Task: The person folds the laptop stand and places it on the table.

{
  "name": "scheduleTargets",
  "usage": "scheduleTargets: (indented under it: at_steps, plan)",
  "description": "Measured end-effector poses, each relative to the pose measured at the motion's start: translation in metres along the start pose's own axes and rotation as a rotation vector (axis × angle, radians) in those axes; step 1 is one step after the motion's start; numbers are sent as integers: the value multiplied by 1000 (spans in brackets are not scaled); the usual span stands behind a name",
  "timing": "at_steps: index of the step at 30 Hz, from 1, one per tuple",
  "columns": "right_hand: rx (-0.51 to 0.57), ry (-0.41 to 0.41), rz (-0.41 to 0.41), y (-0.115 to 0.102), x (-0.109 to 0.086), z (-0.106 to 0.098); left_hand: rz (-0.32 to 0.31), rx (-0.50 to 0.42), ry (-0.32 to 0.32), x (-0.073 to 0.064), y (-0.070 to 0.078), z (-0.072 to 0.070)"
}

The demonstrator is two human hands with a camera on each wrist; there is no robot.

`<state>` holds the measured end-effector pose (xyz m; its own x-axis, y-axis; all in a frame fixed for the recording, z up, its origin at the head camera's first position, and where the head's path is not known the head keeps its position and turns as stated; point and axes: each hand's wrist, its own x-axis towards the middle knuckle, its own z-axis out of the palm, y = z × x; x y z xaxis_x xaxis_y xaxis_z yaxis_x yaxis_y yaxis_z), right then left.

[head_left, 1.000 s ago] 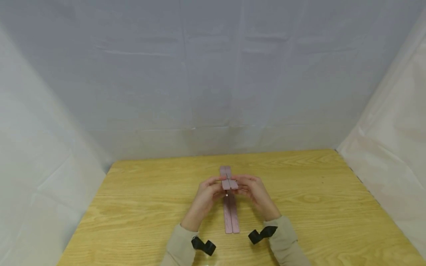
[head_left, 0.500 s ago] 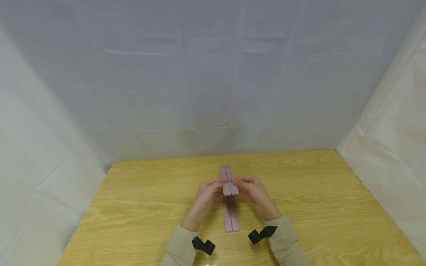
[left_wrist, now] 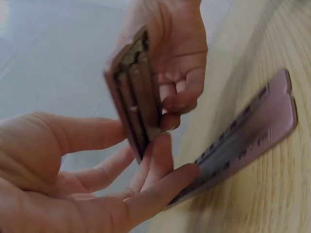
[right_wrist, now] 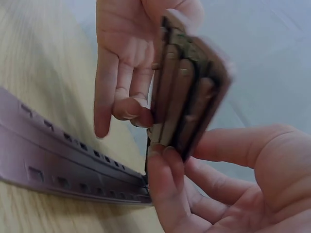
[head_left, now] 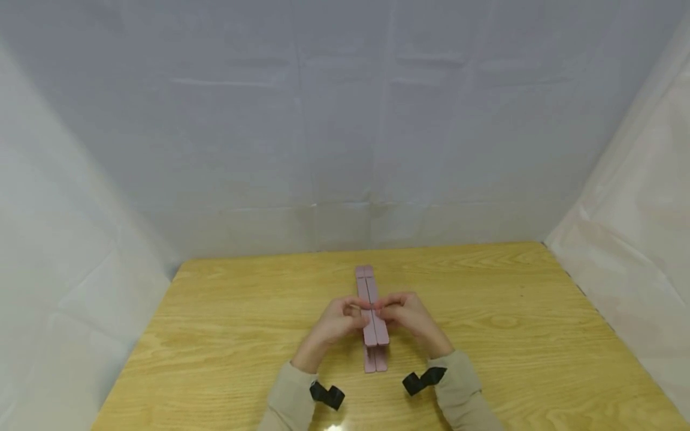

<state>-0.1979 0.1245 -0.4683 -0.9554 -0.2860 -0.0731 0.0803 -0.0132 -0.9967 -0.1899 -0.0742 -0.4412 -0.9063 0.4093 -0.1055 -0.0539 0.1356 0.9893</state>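
Observation:
A pink folding laptop stand [head_left: 369, 289] lies lengthwise on the wooden table, two long strips side by side. Its upper panel [head_left: 378, 334] is raised over the slotted base [head_left: 375, 364], meeting it at the far end. My left hand [head_left: 335, 323] pinches the panel's left side, thumb on top and fingers beneath. From the other side, my right hand [head_left: 412, 314] holds the panel's right edge the same way. Narrow support legs [left_wrist: 141, 80] show folded under the panel in the left wrist view. In the right wrist view, rows of slots line the base [right_wrist: 53, 150].
The wood-grain table [head_left: 501, 335] stretches out on both sides of the stand. A pale sheet [head_left: 345, 149] hangs behind its back edge, with more sheeting at left and right. Each sleeve carries a black wrist camera [head_left: 327, 395].
The raised panel has swung down and toward me, its near end now covering more of the base. Both hands have come slightly nearer with it, still holding its sides.

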Motion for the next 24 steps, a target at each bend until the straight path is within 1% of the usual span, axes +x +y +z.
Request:
scheduleTargets:
  at_steps: [4, 10, 13, 17, 21, 24]
  plan:
    - [-39, -31, 21, 4, 2, 0, 5, 45, -12, -1, -1, 0]
    - [-120, -61, 20, 8, 3, -1, -25, 142, 12, -1, -6, 2]
    - [-117, -65, 41, 9, 2, 0, -45, 181, 25, -2, -10, 4]
    - [-104, -42, 67, 9, 0, 3, -51, 223, 38, -2, -13, 6]
    - [-161, 8, 75, 9, -1, 7, -54, 278, 54, -3, -14, 8]
    - [-202, 44, 88, 9, -1, 9, -62, 302, 60, -3, -15, 10]
